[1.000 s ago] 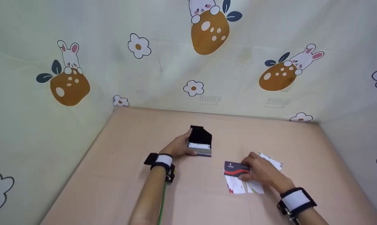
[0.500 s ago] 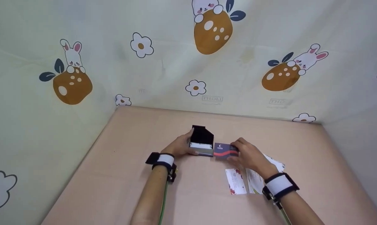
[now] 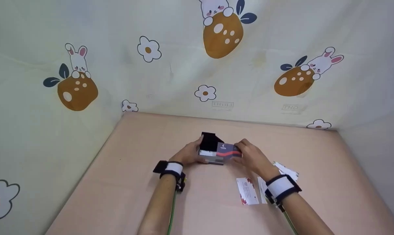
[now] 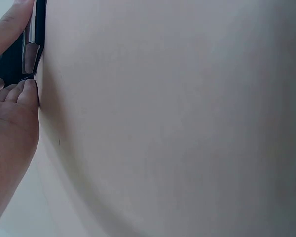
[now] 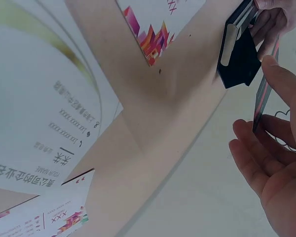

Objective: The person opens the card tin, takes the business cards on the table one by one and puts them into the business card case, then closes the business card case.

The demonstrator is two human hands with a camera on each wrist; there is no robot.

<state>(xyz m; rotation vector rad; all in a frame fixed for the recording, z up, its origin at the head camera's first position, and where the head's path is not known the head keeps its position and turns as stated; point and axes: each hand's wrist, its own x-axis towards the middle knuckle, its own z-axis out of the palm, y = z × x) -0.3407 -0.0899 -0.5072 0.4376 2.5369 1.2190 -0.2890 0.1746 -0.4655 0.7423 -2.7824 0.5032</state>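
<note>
My left hand grips a black and silver business card case by its left side, lid raised. White cards show inside its pocket. Between thumb and fingers, my right hand pinches a dark business card with a red wave, its left part in front of the case's right half. Whether the card's lower edge is inside the pocket I cannot tell. In the right wrist view the dark card is seen edge-on beside the case. The left wrist view catches only part of the case.
A white card with red flowers lies on the pink tabletop, nearer than the case. Beside it another white card is partly hidden by the right wrist. More white cards lie to the right. A patterned curtain stands behind.
My right hand has lifted the dark card off the other cards and carried it left and away from me to the case. The left hand still holds the case in place.
</note>
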